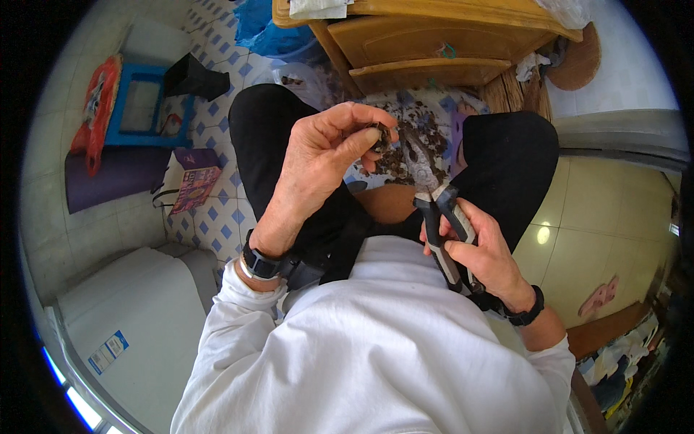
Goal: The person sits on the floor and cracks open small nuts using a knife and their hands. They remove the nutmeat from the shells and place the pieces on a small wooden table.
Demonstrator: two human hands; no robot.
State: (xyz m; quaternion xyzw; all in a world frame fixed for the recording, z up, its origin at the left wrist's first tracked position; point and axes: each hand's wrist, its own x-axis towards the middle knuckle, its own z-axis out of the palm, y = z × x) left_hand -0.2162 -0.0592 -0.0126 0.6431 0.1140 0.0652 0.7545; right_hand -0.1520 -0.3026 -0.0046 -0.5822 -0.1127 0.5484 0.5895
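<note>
Between the thumb and fingers of my left hand (pixel 331 149) is a small dark brown, rough clump (pixel 383 139), partly hidden by the fingers. My right hand (pixel 485 249) grips the black and grey handles of a pair of pliers (pixel 426 176). The pliers' dirty metal jaws point up and away from me, just right of the clump. Whether the jaw tips touch it, I cannot tell. Below both hands, dark brown fragments (pixel 404 163) lie scattered over the tiled floor between my knees.
A wooden cabinet with drawers (pixel 428 40) stands ahead, with a blue plastic bag (pixel 265 27) to its left. Leftward are a blue stool frame (pixel 114 108), a black container (pixel 192 77) and a printed paper bag (pixel 192 182). Pink slippers (pixel 598 295) lie at right.
</note>
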